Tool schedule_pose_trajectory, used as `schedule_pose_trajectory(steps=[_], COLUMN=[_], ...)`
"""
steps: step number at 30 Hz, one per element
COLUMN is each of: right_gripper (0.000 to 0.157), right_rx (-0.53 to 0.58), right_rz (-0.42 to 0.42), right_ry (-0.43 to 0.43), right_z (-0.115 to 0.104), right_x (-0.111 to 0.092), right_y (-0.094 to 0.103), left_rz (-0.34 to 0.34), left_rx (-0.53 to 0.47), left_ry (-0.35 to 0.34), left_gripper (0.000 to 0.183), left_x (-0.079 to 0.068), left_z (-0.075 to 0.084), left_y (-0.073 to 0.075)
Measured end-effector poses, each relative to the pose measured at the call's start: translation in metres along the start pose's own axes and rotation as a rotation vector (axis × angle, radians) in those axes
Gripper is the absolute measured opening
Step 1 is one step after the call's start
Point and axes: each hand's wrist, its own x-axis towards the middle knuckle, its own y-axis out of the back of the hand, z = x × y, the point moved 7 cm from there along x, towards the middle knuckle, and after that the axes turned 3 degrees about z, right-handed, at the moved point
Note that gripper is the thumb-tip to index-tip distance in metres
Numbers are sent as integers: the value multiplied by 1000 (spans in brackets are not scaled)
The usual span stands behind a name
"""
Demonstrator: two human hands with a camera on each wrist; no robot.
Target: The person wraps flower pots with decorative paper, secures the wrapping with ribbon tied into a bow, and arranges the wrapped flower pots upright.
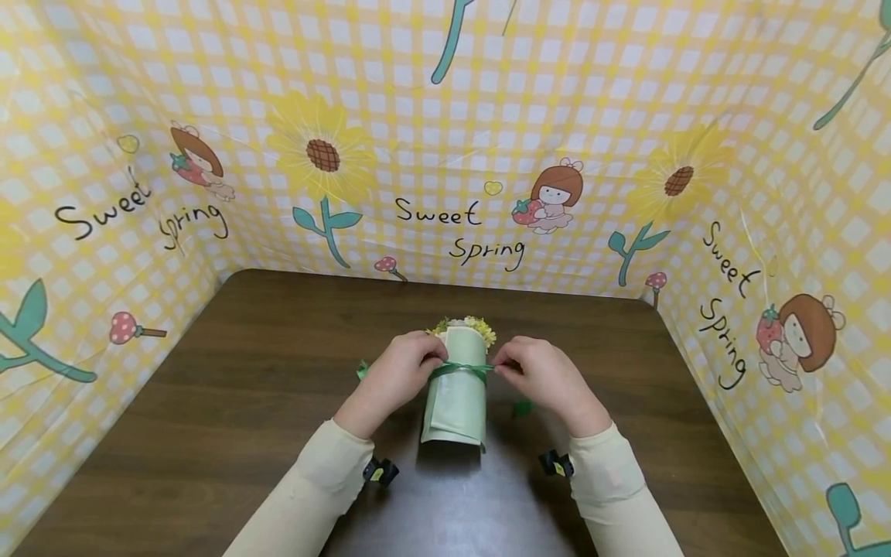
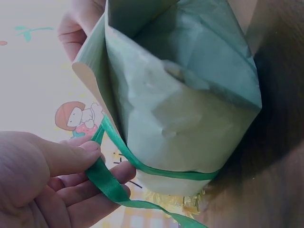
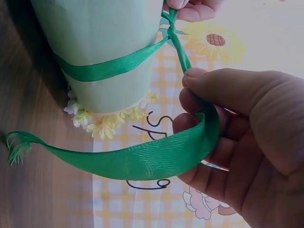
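Observation:
A bouquet rolled in pale green wrapping paper point(image 1: 455, 410) lies on the table, its yellow and white flowers point(image 1: 480, 329) at the far end. Around the paper runs a green ribbon point(image 2: 175, 173), crossed over itself on the upper side in the right wrist view. My left hand point(image 1: 407, 371) pinches one end of the ribbon between thumb and fingers, close beside the paper. On the other side, my right hand point(image 1: 543, 375) pinches the other end, whose loose tail point(image 3: 142, 159) curves out past the fingers to a frayed tip. The paper's near end gapes open in the left wrist view.
The dark wooden table point(image 1: 230, 418) spreads under everything. A yellow checked cloth point(image 1: 445, 139) with printed flowers and figures stands as walls at the back and both sides. Small black devices point(image 1: 381, 470) sit at both wrists, against the cream sleeves point(image 1: 306, 480).

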Motion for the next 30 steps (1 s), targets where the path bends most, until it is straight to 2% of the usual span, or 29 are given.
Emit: schedule_pose_trajectory(steps=[6,22,30], right_gripper=[4,3,3], right_rx=[-11,9,21], right_rz=[-28,-95,-143], right_ry=[1,-29,-53], right_z=[1,9,14], right_x=[0,0,-1], right_y=[0,-6,-11], left_rz=[-7,-50,-56], left_rx=[-1,3,-6], left_ry=[-9,51,60], left_gripper=[12,10,10], left_x=[0,1,1], left_z=[0,-9,-11], left_y=[2,1,-1])
